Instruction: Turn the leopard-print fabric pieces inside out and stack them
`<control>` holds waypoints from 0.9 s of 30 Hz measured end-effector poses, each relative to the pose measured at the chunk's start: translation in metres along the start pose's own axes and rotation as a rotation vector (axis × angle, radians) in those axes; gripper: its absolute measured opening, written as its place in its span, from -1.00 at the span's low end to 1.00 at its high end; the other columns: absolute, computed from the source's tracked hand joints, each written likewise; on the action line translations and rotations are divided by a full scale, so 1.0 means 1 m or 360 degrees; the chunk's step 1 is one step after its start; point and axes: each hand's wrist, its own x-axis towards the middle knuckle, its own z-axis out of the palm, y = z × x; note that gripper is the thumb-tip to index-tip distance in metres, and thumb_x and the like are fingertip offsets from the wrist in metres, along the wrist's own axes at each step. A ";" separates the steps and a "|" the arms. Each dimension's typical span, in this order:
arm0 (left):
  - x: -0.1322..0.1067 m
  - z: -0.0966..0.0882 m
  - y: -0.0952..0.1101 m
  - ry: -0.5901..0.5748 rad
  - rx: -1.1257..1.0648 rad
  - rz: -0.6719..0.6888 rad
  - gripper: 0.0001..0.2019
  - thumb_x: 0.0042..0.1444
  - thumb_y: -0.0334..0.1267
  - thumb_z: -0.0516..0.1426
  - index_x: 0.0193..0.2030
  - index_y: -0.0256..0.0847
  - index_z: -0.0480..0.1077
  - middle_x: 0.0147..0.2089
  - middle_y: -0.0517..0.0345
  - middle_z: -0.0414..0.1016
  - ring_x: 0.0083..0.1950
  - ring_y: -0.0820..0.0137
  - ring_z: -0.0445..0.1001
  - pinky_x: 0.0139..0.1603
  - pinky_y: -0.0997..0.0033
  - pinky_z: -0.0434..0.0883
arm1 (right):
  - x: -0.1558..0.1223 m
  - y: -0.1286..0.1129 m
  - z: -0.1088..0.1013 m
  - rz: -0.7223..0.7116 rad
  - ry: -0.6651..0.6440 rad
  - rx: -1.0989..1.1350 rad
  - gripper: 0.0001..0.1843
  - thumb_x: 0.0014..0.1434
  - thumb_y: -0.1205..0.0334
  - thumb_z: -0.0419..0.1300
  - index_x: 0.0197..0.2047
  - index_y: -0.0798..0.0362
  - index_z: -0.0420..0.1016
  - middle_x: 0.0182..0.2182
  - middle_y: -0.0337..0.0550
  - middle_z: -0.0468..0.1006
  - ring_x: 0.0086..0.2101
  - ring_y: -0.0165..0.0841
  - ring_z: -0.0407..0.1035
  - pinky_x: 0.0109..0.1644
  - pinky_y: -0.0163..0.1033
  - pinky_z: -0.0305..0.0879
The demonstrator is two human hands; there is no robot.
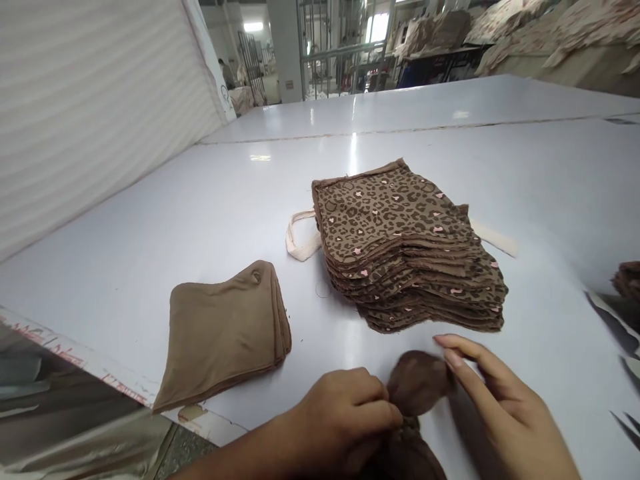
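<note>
My left hand (353, 407) is closed around a dark brown fabric piece (417, 383) near the table's front edge. My right hand (505, 400) pinches at the piece's right edge with thumb and forefinger; the fabric is blurred there. Part of the cloth hangs below my left hand, out of the frame at the bottom. Just beyond my hands lies a thick stack of leopard-print fabric pieces (380, 213) with pink spots and brown undersides. To the left is a smaller pile of plain brown fabric pieces (225, 320), with a small hole near its upper corner.
A pale strap (300, 250) sticks out left of the leopard stack, and a light strip (495, 240) on its right. White layered material (100, 100) rises at the left of the white table (150, 207). Dark cloth (627, 280) lies at the right edge.
</note>
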 end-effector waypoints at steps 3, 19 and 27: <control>0.001 -0.014 -0.007 -0.0169 -0.0007 -0.0060 -0.81 0.11 -0.43 -0.04 -0.24 -0.25 0.37 -0.33 0.09 0.45 -0.33 0.42 0.37 -0.33 0.50 0.31 | 0.002 -0.006 -0.014 -0.0699 -0.0310 -0.0616 -0.53 0.12 0.01 0.13 0.10 -0.12 0.32 0.09 -0.16 0.33 0.07 -0.17 0.21 0.12 -0.09 0.15; 0.002 0.012 0.004 0.0104 0.0192 0.0373 -0.87 0.19 -0.33 0.05 -0.37 -0.28 0.34 -0.55 0.20 0.33 -0.54 0.49 0.18 -0.53 0.47 0.17 | 0.024 0.011 0.006 -0.0725 -0.0210 -0.0678 -0.69 0.29 0.19 -0.06 -0.51 -0.02 0.13 -0.56 -0.27 0.20 -0.49 -0.35 0.19 -0.38 -0.21 0.14; 0.010 -0.028 -0.009 0.0084 0.0412 0.0223 -0.88 0.21 -0.35 0.01 -0.19 -0.27 0.35 -0.27 0.06 0.49 -0.26 0.37 0.37 -0.19 0.35 0.31 | 0.010 -0.013 -0.002 -0.0396 -0.1172 -0.0562 -0.78 0.13 0.01 0.15 -0.29 -0.03 0.42 -0.47 -0.27 0.50 -0.44 -0.33 0.41 -0.40 -0.32 0.35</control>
